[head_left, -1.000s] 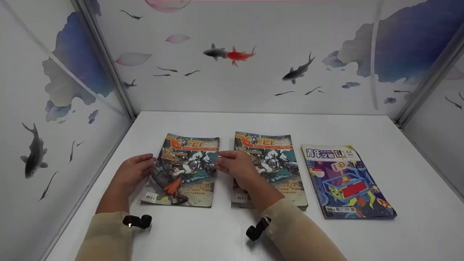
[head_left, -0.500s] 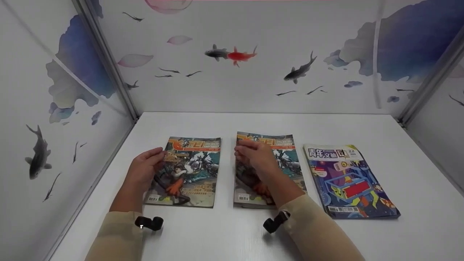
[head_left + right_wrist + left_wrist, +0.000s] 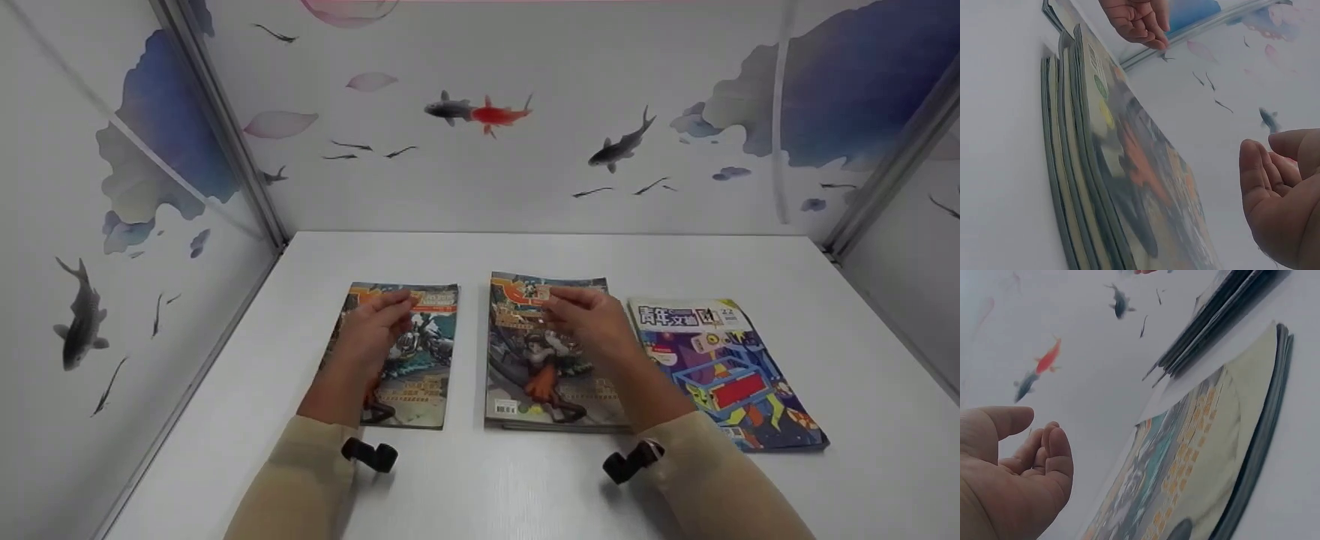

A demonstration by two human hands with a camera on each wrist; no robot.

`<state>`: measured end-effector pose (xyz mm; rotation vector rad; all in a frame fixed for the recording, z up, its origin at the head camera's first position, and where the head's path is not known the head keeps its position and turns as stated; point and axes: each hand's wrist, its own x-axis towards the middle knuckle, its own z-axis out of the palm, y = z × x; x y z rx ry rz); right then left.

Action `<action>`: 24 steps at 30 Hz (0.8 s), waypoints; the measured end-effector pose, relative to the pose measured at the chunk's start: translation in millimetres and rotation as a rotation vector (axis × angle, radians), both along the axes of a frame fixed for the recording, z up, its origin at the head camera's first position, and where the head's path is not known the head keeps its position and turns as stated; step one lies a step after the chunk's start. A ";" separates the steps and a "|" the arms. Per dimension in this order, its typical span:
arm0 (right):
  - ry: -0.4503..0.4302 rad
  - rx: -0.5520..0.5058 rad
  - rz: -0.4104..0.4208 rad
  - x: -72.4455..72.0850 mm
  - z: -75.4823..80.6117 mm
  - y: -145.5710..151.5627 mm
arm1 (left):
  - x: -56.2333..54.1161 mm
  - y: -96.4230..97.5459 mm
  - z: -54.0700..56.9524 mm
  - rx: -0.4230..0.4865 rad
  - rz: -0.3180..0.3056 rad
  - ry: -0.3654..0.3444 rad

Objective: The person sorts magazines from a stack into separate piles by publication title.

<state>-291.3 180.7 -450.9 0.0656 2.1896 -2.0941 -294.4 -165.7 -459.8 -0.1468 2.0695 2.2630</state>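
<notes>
Above the left comic magazine (image 3: 420, 382) hovers my left hand (image 3: 364, 341), fingers relaxed and slightly bent, holding nothing. The left wrist view shows this hand (image 3: 1033, 478) raised beside the same magazine (image 3: 1185, 455). My right hand (image 3: 592, 322) hangs loosely over the upper right of the middle magazine stack (image 3: 532, 382), hiding part of its cover. In the right wrist view, several layered magazines (image 3: 1129, 157) make up that stack, and the right hand (image 3: 1280, 208) is apart from it. The two covers look alike.
A purple magazine (image 3: 720, 375) lies slightly tilted at the right, partly behind the right forearm. All lie on a white table (image 3: 465, 480). White panels painted with fish (image 3: 495, 114) enclose the back and sides.
Both hands have moved right, from the left magazine's two side edges: the left hand now over that magazine, the right hand over the middle stack. The left magazine shifted slightly earlier.
</notes>
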 end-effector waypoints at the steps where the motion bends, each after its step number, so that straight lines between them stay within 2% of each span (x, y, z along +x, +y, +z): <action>1: -0.003 0.017 -0.008 1.0 0.4 6.2 | -0.8 4.9 0.0 0.002 -0.012 0.005; 7: 0.003 0.067 -0.049 7.0 0.9 44.6 | -2.8 31.8 1.9 -0.010 -0.076 0.028; 10: 0.000 0.071 -0.061 11.1 -1.0 63.1 | -4.5 44.7 3.4 0.008 -0.082 0.033; 14: -0.012 0.135 -0.071 16.9 -1.8 84.0 | -7.1 61.6 4.8 0.058 -0.087 0.024; 20: -0.027 0.230 -0.110 19.4 -3.6 103.0 | -8.2 83.9 7.1 0.053 -0.136 0.031; 24: -0.038 0.230 -0.122 17.6 -6.3 107.8 | -7.8 90.7 4.5 0.016 -0.126 0.010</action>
